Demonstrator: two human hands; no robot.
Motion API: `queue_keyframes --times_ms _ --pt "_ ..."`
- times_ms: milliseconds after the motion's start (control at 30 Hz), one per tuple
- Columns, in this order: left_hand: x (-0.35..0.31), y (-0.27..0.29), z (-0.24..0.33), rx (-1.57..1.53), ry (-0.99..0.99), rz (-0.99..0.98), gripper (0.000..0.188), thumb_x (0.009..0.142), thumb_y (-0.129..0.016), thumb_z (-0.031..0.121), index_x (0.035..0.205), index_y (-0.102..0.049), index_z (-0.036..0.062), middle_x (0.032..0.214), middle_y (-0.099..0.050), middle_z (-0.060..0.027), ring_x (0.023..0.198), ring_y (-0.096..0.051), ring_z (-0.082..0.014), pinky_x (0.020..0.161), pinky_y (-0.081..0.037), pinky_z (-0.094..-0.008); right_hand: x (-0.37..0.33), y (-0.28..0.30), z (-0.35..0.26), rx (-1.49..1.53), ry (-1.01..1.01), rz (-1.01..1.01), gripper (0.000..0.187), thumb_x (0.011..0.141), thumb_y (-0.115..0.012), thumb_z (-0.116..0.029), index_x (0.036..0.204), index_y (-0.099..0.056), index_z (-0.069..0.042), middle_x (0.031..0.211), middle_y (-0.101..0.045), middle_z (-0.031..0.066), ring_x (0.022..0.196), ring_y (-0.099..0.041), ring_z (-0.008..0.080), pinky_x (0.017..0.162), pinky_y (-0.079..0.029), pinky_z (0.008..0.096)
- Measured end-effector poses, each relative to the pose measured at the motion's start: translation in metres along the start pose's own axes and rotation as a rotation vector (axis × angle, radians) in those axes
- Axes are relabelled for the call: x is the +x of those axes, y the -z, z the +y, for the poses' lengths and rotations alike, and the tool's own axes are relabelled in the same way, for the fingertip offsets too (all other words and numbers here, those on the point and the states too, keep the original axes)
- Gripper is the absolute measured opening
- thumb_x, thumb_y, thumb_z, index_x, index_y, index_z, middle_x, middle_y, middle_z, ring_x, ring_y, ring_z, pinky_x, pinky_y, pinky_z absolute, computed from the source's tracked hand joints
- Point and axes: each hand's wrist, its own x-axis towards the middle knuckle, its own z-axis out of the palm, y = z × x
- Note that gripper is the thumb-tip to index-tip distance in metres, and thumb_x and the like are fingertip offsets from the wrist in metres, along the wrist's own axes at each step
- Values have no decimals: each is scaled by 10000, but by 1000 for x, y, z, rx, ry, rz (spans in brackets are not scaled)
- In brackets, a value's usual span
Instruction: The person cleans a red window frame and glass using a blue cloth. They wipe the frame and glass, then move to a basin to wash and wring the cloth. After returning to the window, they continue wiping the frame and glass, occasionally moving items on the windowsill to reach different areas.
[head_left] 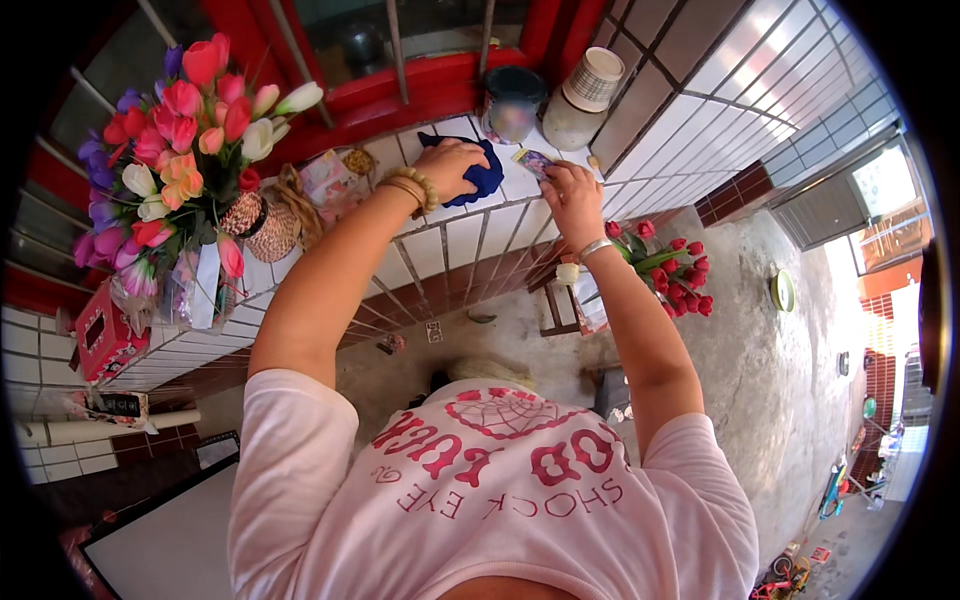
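Observation:
On the white-tiled sill, a dark blue cloth lies crumpled under my left hand. The fingers of that hand are bent over the cloth and press it to the tiles. Just to the right, my right hand pinches a small colourful card or flat packet between thumb and fingers, close above the sill. Behind the hands stand a dark tin and a grey jar with a pale woven-patterned cup over its top.
Artificial flowers in a woven vase fill the sill's left end, near a red box. Red-framed barred windows run behind the sill. Red tulips stand below my right forearm. A green basin is on the right.

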Motion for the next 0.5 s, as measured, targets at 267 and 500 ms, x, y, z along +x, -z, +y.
queue_keyframes --times_ms 267,500 --pt "4 -5 -4 -28 -119 -22 409 746 -706 148 1141 -612 102 1364 -528 -107 1283 -424 -327 1087 -331 -408 13 -11 13 21 -158 88 230 779 -711 -255 959 -683 -115 1000 -661 51 1022 -566 293 875 -423 437" --pt "8 -10 11 -34 -129 -33 441 723 -721 170 1145 -612 103 1353 -533 -112 1279 -428 -332 1090 -328 -406 12 -13 7 69 -224 141 253 740 -746 -260 926 -683 -100 964 -666 58 1012 -567 284 861 -428 421"
